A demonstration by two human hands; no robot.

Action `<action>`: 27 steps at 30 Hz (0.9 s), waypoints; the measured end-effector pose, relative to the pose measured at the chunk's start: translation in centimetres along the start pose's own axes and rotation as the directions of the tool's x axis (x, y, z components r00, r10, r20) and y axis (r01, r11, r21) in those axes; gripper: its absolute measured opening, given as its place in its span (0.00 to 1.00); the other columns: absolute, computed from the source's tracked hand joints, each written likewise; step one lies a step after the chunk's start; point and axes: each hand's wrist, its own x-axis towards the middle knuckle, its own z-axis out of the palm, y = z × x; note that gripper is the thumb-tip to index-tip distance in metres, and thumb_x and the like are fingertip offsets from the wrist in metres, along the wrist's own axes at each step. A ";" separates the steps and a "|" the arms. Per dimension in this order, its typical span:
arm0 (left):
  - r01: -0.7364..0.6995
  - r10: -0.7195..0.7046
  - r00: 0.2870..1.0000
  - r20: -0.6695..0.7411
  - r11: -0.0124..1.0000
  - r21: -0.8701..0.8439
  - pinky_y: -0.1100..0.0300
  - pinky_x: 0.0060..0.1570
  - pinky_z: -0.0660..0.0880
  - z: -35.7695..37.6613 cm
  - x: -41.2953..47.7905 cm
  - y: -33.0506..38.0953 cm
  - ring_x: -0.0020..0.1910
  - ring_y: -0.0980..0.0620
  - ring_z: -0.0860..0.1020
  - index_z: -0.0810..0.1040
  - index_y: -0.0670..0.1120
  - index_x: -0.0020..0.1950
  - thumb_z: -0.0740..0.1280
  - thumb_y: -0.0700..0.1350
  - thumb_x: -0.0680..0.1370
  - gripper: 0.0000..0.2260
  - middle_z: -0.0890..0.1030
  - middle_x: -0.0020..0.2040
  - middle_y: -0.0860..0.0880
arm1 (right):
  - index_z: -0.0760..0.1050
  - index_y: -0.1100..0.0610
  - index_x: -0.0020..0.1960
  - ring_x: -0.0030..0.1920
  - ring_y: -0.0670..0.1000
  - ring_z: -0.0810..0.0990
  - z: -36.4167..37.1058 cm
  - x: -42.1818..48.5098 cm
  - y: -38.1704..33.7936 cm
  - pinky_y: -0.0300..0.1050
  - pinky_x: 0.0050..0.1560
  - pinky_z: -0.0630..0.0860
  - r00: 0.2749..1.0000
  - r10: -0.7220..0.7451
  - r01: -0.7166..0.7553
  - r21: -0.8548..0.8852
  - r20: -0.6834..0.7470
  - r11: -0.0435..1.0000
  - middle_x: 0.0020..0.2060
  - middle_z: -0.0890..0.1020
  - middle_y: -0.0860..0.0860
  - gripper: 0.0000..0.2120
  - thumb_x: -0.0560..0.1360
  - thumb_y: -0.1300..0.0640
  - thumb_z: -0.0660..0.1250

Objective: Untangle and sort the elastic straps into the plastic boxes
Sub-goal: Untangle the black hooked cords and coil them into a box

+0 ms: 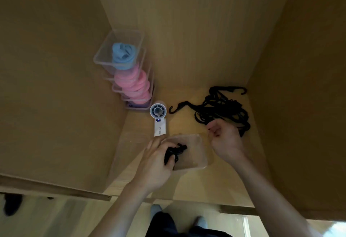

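Observation:
A clear plastic box (198,150) sits on the wooden shelf in front of me. My left hand (155,163) grips a bundled black elastic strap (175,152) and holds it inside that box. A tangled pile of black straps with hooks (221,107) lies at the back right of the shelf. My right hand (224,141) hovers at the near edge of that pile with its fingers curled; whether it pinches a strand I cannot tell.
A stack of clear boxes (119,49) stands in the back left corner, holding blue straps (123,55) on top and pink straps (134,85) below. A white handheld fan (159,118) lies beside the stack. Wooden walls close in on both sides.

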 end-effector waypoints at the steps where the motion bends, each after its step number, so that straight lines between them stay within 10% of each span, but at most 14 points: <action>1: 0.004 -0.004 1.000 0.006 1.000 -0.012 0.65 0.70 0.58 0.1 0.2 0.1 0.70 0.59 0.60 0.76 0.52 0.64 0.67 0.44 0.80 0.13 0.67 0.66 0.58 | 0.77 0.48 0.47 0.45 0.46 0.79 -0.8 0.9 0.3 0.37 0.42 0.74 0.999 0.026 -0.026 0.002 -0.030 1.000 0.42 0.80 0.45 0.10 0.77 0.63 0.66; 7: -0.011 0.009 1.000 -0.024 0.994 -0.111 0.66 0.67 0.60 0.2 3.5 1.9 0.70 0.58 0.64 0.78 0.53 0.59 0.68 0.41 0.78 0.12 0.70 0.67 0.57 | 0.77 0.53 0.57 0.60 0.52 0.75 -3.6 5.8 1.7 0.45 0.58 0.75 0.984 0.068 -0.088 -0.117 -0.167 0.989 0.59 0.76 0.50 0.08 0.79 0.58 0.66; 11: 0.015 -0.019 1.000 -0.013 0.965 -0.263 0.58 0.67 0.69 0.1 5.1 3.1 0.69 0.63 0.65 0.77 0.57 0.58 0.68 0.42 0.78 0.12 0.68 0.64 0.67 | 0.73 0.54 0.68 0.70 0.57 0.65 -3.2 8.4 0.8 0.51 0.71 0.62 0.999 0.030 -0.041 -0.391 -0.034 0.919 0.67 0.70 0.53 0.28 0.75 0.38 0.70; 15: -0.005 -0.005 0.999 -0.032 0.956 -0.293 0.73 0.59 0.66 -0.2 6.0 3.8 0.65 0.62 0.69 0.78 0.58 0.55 0.68 0.41 0.78 0.12 0.72 0.60 0.66 | 0.75 0.54 0.67 0.69 0.58 0.67 -0.7 10.4 1.9 0.58 0.72 0.61 0.998 0.056 -0.056 -0.549 -0.015 0.834 0.67 0.73 0.56 0.24 0.77 0.41 0.67; 21: 0.135 -0.120 0.991 0.061 0.891 -0.433 0.60 0.56 0.72 -1.1 7.6 3.1 0.54 0.54 0.77 0.81 0.57 0.50 0.68 0.40 0.78 0.11 0.80 0.54 0.58 | 0.81 0.56 0.58 0.54 0.54 0.79 -1.2 9.5 3.5 0.52 0.58 0.77 0.973 0.082 -0.096 -0.053 -0.216 0.994 0.54 0.81 0.52 0.13 0.82 0.50 0.62; 27: 0.214 -0.195 0.976 0.092 0.811 -0.544 0.66 0.55 0.72 -1.7 11.3 4.5 0.49 0.58 0.79 0.83 0.47 0.46 0.64 0.31 0.79 0.12 0.82 0.47 0.53 | 0.81 0.53 0.57 0.57 0.56 0.81 -6.4 9.4 0.6 0.55 0.62 0.78 0.926 0.342 -0.200 0.557 -0.162 0.806 0.55 0.84 0.53 0.12 0.83 0.51 0.60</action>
